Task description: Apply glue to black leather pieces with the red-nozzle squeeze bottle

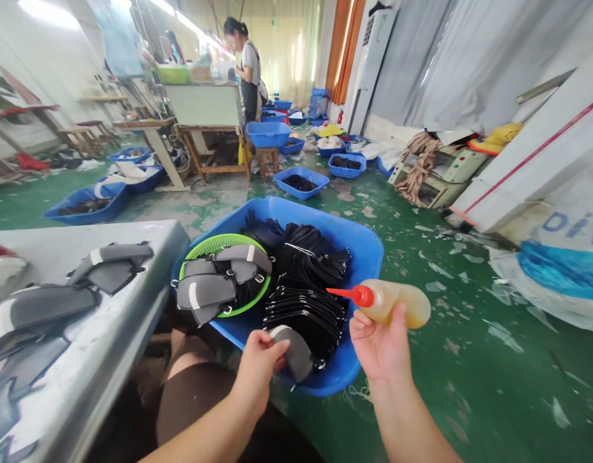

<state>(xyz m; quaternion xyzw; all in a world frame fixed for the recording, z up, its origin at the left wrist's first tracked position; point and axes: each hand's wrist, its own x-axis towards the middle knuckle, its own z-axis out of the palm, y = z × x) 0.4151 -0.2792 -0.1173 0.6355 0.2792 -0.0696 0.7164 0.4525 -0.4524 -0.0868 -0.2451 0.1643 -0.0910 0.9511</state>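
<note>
- Table (132, 308) at far left, grey, with grey-and-black pieces (110, 263) lying on it in a loose row.
- Person's knee (190, 386) below the table edge, just under the tub.
- Green basket (214, 247) sits inside the tub's left side, holding more grey pieces (207, 289), some hanging over its rim.
- Left hand (258, 370) low centre, fingers curled, pinching a grey curved piece (291, 350) between thumb and fingertips; piece is over the tub's near rim.
- Blue tub (364, 251) in the middle, on the green floor, tilted toward the camera.
- Black pieces (306, 296) stacked in the tub's middle and right, in fanned piles.
- Right hand (381, 344) right of the tub's near corner, fingers wrapped round a bottle (397, 302).
- Bottle lies roughly level, yellowish liquid inside, red nozzle (349, 294) pointing left over the black piles, not touching them.
- Floor (470, 360) on the right, green, with scraps scattered.
- Far back: more blue tubs (301, 182), a workbench (204, 106), a person (248, 71) standing by it.
</note>
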